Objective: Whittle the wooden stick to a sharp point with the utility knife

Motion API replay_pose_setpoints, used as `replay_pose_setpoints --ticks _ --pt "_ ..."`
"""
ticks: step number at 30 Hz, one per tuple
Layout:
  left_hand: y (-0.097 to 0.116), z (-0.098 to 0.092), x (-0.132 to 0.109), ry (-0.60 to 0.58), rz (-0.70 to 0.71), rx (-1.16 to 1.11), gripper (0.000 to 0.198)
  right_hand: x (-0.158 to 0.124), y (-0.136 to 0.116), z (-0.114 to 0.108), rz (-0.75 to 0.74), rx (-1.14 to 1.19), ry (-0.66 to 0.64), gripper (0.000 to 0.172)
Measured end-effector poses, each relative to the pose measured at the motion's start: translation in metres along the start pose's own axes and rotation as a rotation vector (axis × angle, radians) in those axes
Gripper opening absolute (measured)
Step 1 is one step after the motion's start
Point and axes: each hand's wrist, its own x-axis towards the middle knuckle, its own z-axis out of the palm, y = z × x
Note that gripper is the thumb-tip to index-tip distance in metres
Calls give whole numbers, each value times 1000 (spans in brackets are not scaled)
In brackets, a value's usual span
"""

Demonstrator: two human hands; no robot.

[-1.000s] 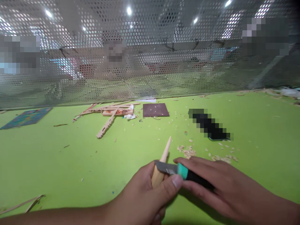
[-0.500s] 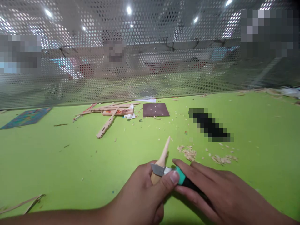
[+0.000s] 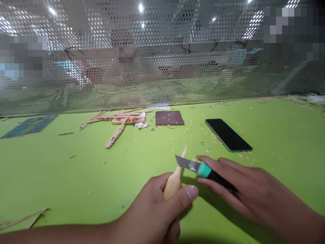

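Note:
My left hand [image 3: 154,210] is closed around the thick lower part of a pale carved wooden stick [image 3: 173,184], its tapered tip pointing up and away from me. My right hand [image 3: 243,189] grips a utility knife [image 3: 204,169] with a green and black handle. The knife's blade lies across the narrow tapered part of the stick, above my left hand. My left thumb sticks out to the right, apart from the knife. The lower end of the stick is hidden in my left palm.
On the green table [image 3: 76,183] lie a black phone [image 3: 228,135] at right, a brown square sheet [image 3: 169,118], several carved wooden sticks [image 3: 118,134] and a colourful sheet [image 3: 30,126]. Wood shavings are scattered about. A perforated metal screen [image 3: 152,78] stands along the back.
The knife has moved up along the stick, from near my left hand toward its tip. My left thumb, which was against the knife, is now apart from it.

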Motion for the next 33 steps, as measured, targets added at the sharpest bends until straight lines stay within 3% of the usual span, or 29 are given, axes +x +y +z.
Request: replay_pose_setpoints --ticks 7,11,18,24,27,33 --pt "7 5 -3 -20 9 -41 40 5 -12 -9 -37 238 -118 35" --pt "5 6 -3 -29 6 -72 38 4 -19 -11 -32 257 -158 37" --pt "-2 3 0 -13 19 -49 40 0 -25 -3 -83 7 -50 53" --pt "0 4 0 13 13 8 45 2 -29 -4 -131 -122 32 50" --pt "3 2 -1 31 75 99 50 3 -26 -7 -161 -176 49 46" --pt "6 0 -2 -1 108 132 45 -3 -10 -6 5 -30 5 39"
